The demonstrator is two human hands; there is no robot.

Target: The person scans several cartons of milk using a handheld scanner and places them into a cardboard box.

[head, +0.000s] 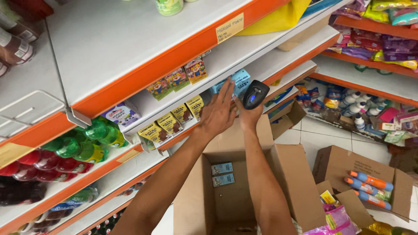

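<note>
My left hand (219, 111) reaches up to the middle shelf, fingers spread, touching a light blue milk carton (239, 81) that stands there. My right hand (249, 112) is closed around a black handheld barcode scanner (254, 94), which points at the same blue carton. Below my arms an open cardboard box (196, 196) holds two more small blue cartons (222, 174) lying flat at its bottom.
Brown milk cartons (170, 123) line the shelf (143, 102) left of my hand; cartoon-printed cartons (177, 78) stand behind. Green bottles (87, 143) and red bottles sit lower left. A second box (339, 163) with blue-and-orange bottles (368, 186) lies on the tiled floor at right.
</note>
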